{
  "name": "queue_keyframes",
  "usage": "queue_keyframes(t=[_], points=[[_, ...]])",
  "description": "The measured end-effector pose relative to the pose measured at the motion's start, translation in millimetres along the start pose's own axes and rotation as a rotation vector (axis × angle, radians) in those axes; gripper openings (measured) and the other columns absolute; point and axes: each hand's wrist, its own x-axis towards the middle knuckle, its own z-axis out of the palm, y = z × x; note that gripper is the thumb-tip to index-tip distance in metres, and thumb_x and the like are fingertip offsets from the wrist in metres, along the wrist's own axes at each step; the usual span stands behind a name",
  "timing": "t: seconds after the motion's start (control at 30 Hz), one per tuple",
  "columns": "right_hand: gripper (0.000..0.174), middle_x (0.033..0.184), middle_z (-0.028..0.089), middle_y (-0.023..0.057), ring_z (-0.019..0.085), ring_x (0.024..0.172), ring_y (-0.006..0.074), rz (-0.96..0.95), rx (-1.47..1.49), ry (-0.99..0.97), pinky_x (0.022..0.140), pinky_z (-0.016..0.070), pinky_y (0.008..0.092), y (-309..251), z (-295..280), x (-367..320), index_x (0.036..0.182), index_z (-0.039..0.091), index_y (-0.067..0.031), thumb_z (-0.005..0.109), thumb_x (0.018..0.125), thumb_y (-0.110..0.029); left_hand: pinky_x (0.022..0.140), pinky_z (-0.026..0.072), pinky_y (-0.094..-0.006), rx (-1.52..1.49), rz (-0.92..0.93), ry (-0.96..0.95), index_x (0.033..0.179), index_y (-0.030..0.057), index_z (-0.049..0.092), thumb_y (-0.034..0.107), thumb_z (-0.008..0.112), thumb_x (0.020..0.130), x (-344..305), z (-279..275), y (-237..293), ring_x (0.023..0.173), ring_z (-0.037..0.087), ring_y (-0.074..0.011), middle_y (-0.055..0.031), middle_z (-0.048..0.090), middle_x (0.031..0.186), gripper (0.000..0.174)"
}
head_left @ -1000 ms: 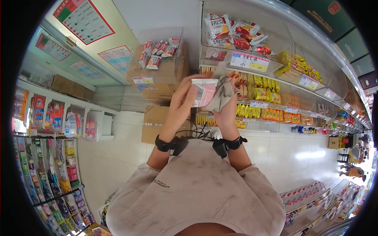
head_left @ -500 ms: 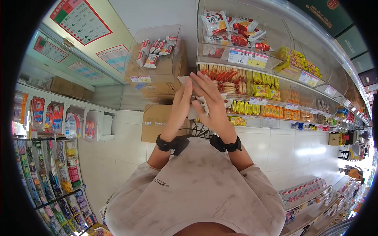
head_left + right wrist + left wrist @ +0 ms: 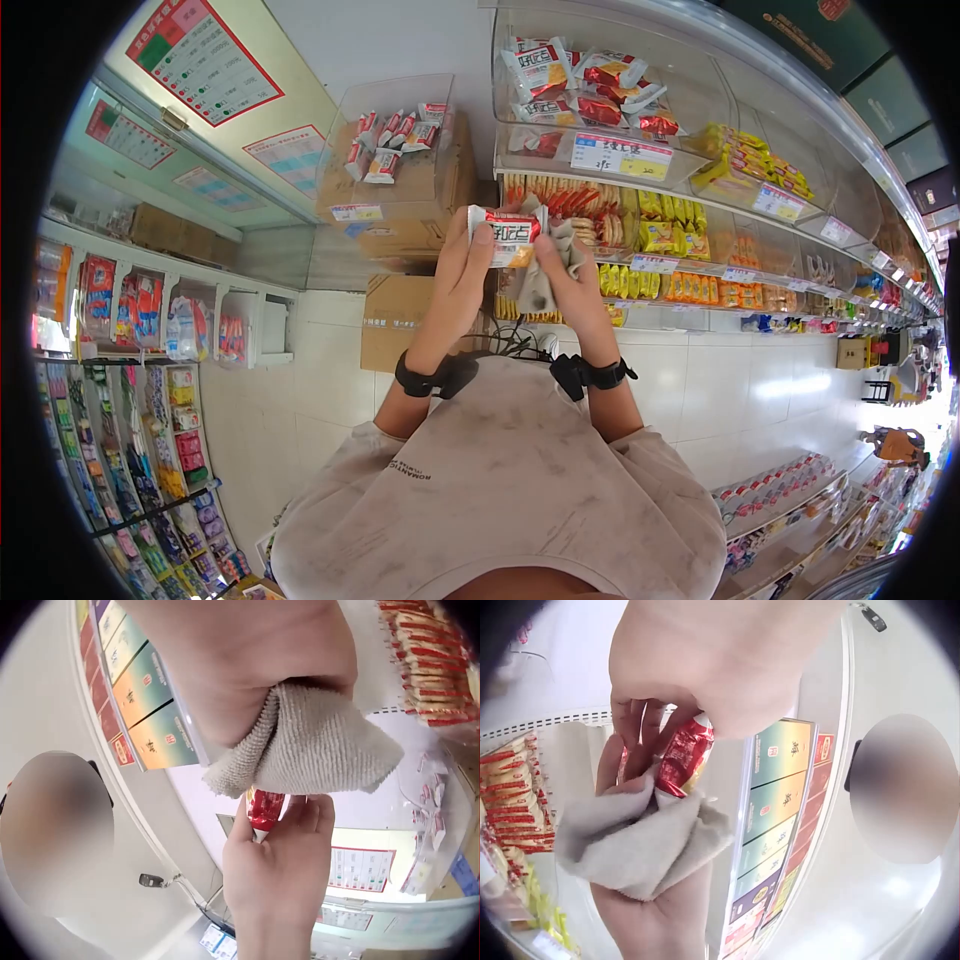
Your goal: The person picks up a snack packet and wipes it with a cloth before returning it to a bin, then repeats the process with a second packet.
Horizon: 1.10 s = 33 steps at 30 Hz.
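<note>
A red and white snack packet (image 3: 510,236) is held between both hands, its printed front facing up. The left hand (image 3: 462,275) pinches its left end, thumb on top. At its right end the right hand (image 3: 578,290) grips the packet along with a grey cloth (image 3: 540,290), which hangs below and beside the fingers. In the left wrist view the packet (image 3: 684,759) stands edge-on above the cloth (image 3: 649,844). The right wrist view shows the cloth (image 3: 322,742) bunched under the right hand, with the packet (image 3: 264,808) in the left hand's fingers (image 3: 322,814).
Ahead, a clear bin (image 3: 625,145) of similar packets tops shelves with yellow packs (image 3: 670,235). Small packets (image 3: 383,166) lie in a tray on cardboard boxes (image 3: 425,196) at front left. Another box (image 3: 385,310) stands on the floor. Hanging goods line the left side.
The hands were pressed close together over the packet and cloth; they have parted slightly, and the packet has turned from its pale back to its red printed front.
</note>
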Motion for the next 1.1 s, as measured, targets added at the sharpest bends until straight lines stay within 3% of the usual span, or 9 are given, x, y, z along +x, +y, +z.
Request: queue_keyframes(t=[0.2,0.33,0.43,0.57,0.7,0.73,0.83,0.97,1.1], points=[[0.023,0.084,0.063,0.0055,0.052,0.077,0.0081,-0.303,-0.248,0.059,0.07,0.0458,0.0281,-10.2,-17.2,-11.0,0.097,0.065,0.0027,0.076,0.092,-0.017,0.087,0.0518,-0.0294,-0.118,-0.2,-0.193,0.134,-0.0047,0.058,0.02,0.058,0.104,-4.6,-14.0,24.8,0.092,0.062,-0.0148,-0.007,0.065,0.118,0.039],[0.023,0.089,0.063,0.0012,0.053,0.082,0.0082,-0.236,-0.041,-0.228,0.073,0.0464,0.028,-44.8,-33.4,-19.9,0.102,0.066,0.003,0.077,0.09,-0.013,0.093,0.0536,-0.0304,-0.193,-0.189,-0.272,0.136,-0.0032,0.058,0.012,0.079,0.085,-8.1,-13.1,40.7,0.11,0.065,-0.0158,-0.0101,0.066,0.126,0.057],[0.023,0.093,0.064,-0.0008,0.055,0.085,0.0072,-0.207,0.054,-0.173,0.075,0.047,0.0269,-38.1,-34.3,-28.4,0.105,0.067,0.0023,0.077,0.091,-0.013,0.097,0.0521,-0.0325,-0.194,-0.074,-0.383,0.136,-0.0032,0.058,0.009,0.078,0.083,-5.2,-18.1,31.3,0.112,0.065,-0.0166,-0.011,0.066,0.125,0.058],[0.022,0.094,0.065,-0.0011,0.057,0.088,0.0051,-0.185,0.139,-0.054,0.076,0.0471,0.0241,-53.7,-33.4,-28.2,0.107,0.068,0.0004,0.074,0.095,-0.017,0.101,0.0501,-0.0358,-0.183,-0.056,-0.246,0.135,-0.004,0.058,-0.003,0.077,0.08,3.8,7.1,55.5,0.114,0.063,-0.0201,-0.012,0.065,0.123,0.057],[0.019,0.087,0.064,-0.0033,0.057,0.08,0.0038,-0.102,0.334,-0.024,0.07,0.0468,0.0226,-81.1,-36.7,-15.6,0.1,0.067,-0.0013,0.071,0.097,-0.02,0.103,0.0477,-0.0397,0.271,0.533,-0.131,0.126,0.0024,0.066,-0.007,0.075,0.08,27.4,14.7,38.1,0.125,0.057,-0.027,-0.0169,0.058,0.131,0.047],[0.018,0.082,0.063,-0.0035,0.056,0.075,0.0032,-0.216,0.242,-0.041,0.065,0.0457,0.0219,-81.8,-39.9,-8.1,0.098,0.066,-0.0017,0.07,0.098,-0.019,0.109,0.0432,-0.0446,0.313,0.65,-0.219,0.124,0.0014,0.065,0.004,0.077,0.084,34.1,14.9,36.0,0.13,0.052,-0.03,-0.0172,0.053,0.135,0.042],[0.018,0.078,0.061,-0.004,0.055,0.073,0.0017,-0.326,0.02,0.066,0.063,0.0452,0.0225,-102.3,-44.8,1.2,0.097,0.065,-0.0019,0.068,0.1,-0.02,0.112,0.0397,-0.0456,0.23,0.646,-0.223,0.12,0.0006,0.068,0.003,0.079,0.082,44.5,29.9,45.1,0.13,0.052,-0.0326,-0.0168,0.054,0.136,0.04],[0.012,0.086,0.064,0.0114,0.063,0.074,0.0255,-0.619,-0.497,0.256,0.068,0.0488,0.0328,-122.3,-55.2,27.2,0.097,0.063,0.0,0.071,0.092,-0.009,0.111,0.041,-0.0445,0.47,0.702,-0.148,0.122,0.0008,0.069,0.005,0.08,0.081,71.7,51.6,61.2,0.131,0.053,-0.0303,-0.016,0.058,0.137,0.043],[0.025,0.1,0.062,0.0186,0.063,0.087,0.0388,-0.903,-0.734,0.448,0.075,0.0511,0.0405,-133.6,-55.9,58.2,0.108,0.064,-0.0005,0.072,0.085,-0.001,0.106,0.0457,-0.0418,0.602,0.738,-0.005,0.122,0.0036,0.069,0.004,0.078,0.082,102.1,65.0,63.8,0.127,0.057,-0.0318,-0.0146,0.06,0.136,0.041]])
